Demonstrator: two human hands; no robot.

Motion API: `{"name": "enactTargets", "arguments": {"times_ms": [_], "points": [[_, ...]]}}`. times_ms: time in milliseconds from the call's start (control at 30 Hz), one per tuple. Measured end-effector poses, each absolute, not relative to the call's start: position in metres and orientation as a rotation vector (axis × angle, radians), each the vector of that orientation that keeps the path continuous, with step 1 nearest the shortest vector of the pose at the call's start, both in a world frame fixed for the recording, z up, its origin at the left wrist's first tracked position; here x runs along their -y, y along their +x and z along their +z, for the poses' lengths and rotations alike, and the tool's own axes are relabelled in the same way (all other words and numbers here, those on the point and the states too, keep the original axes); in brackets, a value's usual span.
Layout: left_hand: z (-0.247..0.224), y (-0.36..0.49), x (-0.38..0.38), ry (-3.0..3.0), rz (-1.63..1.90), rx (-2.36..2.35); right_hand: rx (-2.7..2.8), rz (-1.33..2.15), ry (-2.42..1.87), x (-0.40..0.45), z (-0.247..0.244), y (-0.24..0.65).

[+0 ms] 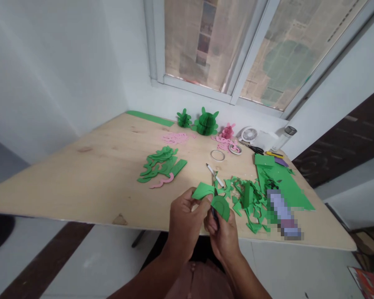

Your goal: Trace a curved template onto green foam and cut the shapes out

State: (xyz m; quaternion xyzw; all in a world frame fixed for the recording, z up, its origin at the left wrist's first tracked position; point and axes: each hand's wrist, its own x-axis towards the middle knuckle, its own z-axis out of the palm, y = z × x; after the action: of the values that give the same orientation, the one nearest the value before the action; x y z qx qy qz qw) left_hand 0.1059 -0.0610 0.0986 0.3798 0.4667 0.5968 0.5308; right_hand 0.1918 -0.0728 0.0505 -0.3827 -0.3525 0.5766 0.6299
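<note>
My left hand [188,218] pinches a piece of green paper [203,190] between thumb and fingers, over the table's front edge. My right hand [222,232] is closed around dark-handled scissors [216,216], whose blades point away from me at the paper. A rounded part of the green paper [220,207], with a curved line drawn on it, hangs over the right hand and covers part of the scissors. Just beyond the hands lies a white pen [215,175]. Green paper scraps [252,203] are scattered to the right of my right hand.
Cut green shapes [162,164] and a pink strip [163,181] lie left of centre. Along the wall stand green paper figures [206,122], a pink one [228,131] and a small fan [248,134]. Tape rings [217,155], green sheets [288,189] and a bottle [284,138] are towards the right.
</note>
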Motion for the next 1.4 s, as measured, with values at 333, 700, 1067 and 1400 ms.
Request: {"name": "enactTargets", "arguments": {"times_ms": [333,700,1067,1400], "points": [[0.097,0.104,0.061,0.891,1.421,-1.118,0.732,1.331,-0.862,0.071,0.050,0.187],[0.101,0.104,0.062,0.854,1.409,-1.101,0.701,1.323,-0.884,0.071,0.051,0.185],[0.105,0.095,0.056,0.848,1.345,-0.993,0.765,1.357,-0.845,0.071,0.049,0.189],[0.113,0.087,0.051,0.874,1.249,-0.972,0.810,1.334,-0.914,0.071,0.053,0.194]]}}
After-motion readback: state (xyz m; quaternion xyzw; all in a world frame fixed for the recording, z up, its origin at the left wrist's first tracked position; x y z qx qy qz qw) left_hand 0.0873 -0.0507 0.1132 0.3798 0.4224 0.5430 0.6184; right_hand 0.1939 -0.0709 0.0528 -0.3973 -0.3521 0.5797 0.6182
